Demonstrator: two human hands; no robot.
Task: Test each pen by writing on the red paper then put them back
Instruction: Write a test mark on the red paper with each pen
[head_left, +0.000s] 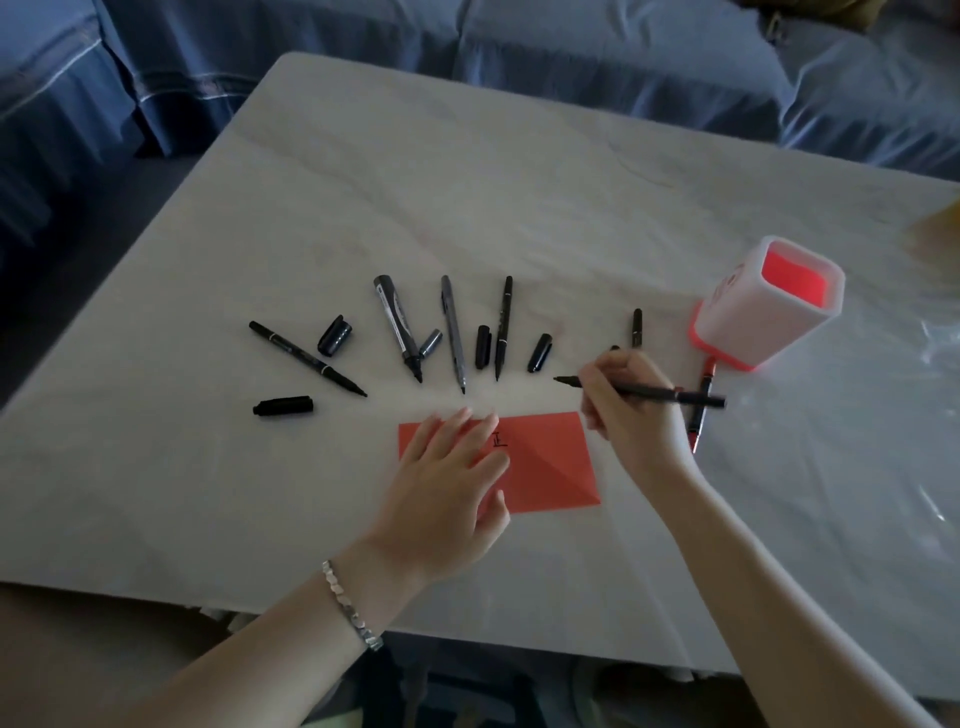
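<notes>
- paper (550, 467) lies on the table (467, 208), near its front edge.
- uncapped pens (400, 327) and loose caps (335, 336) fan out behind the paper.
- pen holder (763, 317) stands to the right, behind the paper.

Dim rm, blue sofa (519, 47) behind table (467, 182)

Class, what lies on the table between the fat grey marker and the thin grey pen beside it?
In the head view, one loose grey cap lies between the fat marker and the thin grey pen.
</notes>
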